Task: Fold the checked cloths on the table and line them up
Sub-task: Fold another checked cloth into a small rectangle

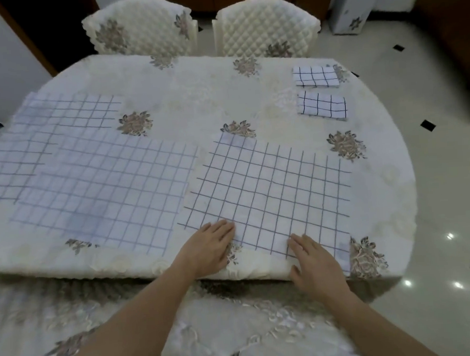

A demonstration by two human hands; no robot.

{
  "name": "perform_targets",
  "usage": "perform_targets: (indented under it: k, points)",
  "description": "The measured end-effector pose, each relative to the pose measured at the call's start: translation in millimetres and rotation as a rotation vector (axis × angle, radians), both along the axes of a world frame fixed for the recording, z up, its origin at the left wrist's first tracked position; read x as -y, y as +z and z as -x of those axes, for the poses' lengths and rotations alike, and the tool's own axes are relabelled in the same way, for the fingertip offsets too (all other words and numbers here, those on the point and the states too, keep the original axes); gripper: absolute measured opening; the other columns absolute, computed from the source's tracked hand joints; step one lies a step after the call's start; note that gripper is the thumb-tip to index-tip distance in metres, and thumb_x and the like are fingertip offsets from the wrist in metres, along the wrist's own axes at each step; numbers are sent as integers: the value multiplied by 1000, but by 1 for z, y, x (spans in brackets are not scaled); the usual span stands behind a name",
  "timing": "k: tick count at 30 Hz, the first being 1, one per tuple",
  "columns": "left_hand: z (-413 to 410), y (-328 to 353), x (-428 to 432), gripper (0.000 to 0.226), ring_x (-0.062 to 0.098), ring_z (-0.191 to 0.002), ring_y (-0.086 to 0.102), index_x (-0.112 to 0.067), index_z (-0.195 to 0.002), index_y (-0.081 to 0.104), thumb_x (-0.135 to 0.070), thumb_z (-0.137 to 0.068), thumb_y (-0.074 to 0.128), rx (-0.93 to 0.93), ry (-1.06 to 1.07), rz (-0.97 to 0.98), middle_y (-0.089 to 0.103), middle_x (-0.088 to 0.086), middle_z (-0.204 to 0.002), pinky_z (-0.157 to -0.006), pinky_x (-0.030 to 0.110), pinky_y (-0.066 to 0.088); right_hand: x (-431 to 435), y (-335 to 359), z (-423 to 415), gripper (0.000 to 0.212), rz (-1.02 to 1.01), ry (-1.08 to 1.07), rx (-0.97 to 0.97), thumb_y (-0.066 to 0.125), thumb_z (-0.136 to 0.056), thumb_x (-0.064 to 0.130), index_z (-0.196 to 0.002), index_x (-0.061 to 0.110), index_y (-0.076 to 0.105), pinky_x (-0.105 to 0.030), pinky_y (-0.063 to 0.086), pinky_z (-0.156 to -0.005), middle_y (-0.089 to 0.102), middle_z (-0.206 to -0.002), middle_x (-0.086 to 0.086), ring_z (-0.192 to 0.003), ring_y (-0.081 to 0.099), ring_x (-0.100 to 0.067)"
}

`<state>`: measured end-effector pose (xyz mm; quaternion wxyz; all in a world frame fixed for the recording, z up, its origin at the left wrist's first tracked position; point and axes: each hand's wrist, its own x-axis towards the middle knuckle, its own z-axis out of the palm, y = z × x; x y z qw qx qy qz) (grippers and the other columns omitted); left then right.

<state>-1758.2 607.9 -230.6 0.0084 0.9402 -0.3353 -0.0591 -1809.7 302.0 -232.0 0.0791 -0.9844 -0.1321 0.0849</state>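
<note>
Head view: high, angled down, close over table (250,94).

Leftmost checked cloth (10,166) (overlapped by another) runs off frame.

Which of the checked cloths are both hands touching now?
The unfolded cloth at front right: left hand and right hand lie flat on its near edge.

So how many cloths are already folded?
2, both at the table's far right: one folded cloth near the chairs, the other just in front of it. None seems hidden.
</note>
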Motion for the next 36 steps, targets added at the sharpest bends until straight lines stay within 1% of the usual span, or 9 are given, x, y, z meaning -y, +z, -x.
perform_targets:
  k: [6,11,15,20,22,26,29,33,36]
  points:
    - [-5,-14,-5,46,25,-121,58,-10,-127,62,-35,-94,43,117,-37,9,61,7,-133,-95,51,51,-4,0,-1,61,10,11,125,81,-65,17,-124,9,69,-39,54,-94,68,-126,-5,-117,65,-28]
    - [-13,-15,-3,39,27,-100,63,-11,-117,63,-25,-82,72,190,-102,86,64,6,-119,-89,42,53,2,-5,-2,60,25,55,196,83,-58,4,-117,7,72,-37,59,-82,71,-121,-7,-112,68,-29]
    - [-17,-9,-3,44,26,-99,64,-11,-113,66,-22,-73,81,187,-111,121,65,6,-116,-83,39,55,9,-4,-3,54,30,22,183,85,-58,0,-111,7,74,-38,60,-78,72,-119,-8,-110,69,-30]
    - [-21,-14,-14,54,27,-109,63,-8,-116,68,-22,-66,84,131,-45,156,66,9,-123,-89,39,55,29,-7,-4,36,-55,-5,133,78,-82,8,-117,14,73,-41,58,-85,69,-127,-4,-119,64,-28]
    - [-22,-17,-18,50,27,-109,64,-8,-116,68,-17,-68,81,109,-29,185,66,9,-122,-87,40,57,38,-4,-2,27,-103,-23,106,60,-97,24,-122,20,70,-42,56,-92,65,-132,1,-125,59,-26]
    - [-18,-11,-18,24,24,-96,68,-10,-103,73,-11,-81,64,123,-41,270,72,4,-108,-86,43,58,55,0,5,48,-172,-35,30,28,-103,46,-128,31,66,-40,53,-97,59,-138,13,-131,54,-19]
    - [-8,6,-20,18,20,-82,68,-12,-98,73,-9,-81,73,32,10,368,73,0,-94,-85,39,57,67,6,11,49,-203,-2,11,25,-103,54,-128,37,64,-33,52,-96,59,-136,20,-128,56,-12]
    - [16,36,-31,26,11,-73,60,-22,-98,66,-33,-98,42,-201,69,386,66,-10,-83,-63,28,51,77,27,24,36,-245,-12,36,41,-98,44,-117,34,70,-32,58,-72,73,-111,15,-94,71,-11]
    - [35,50,-40,36,2,-86,63,-28,-106,68,-44,-99,37,-321,193,436,70,-17,-96,-74,24,52,87,40,35,21,-215,-52,-6,51,-99,36,-111,40,67,-27,54,-61,71,-94,25,-76,69,-4]
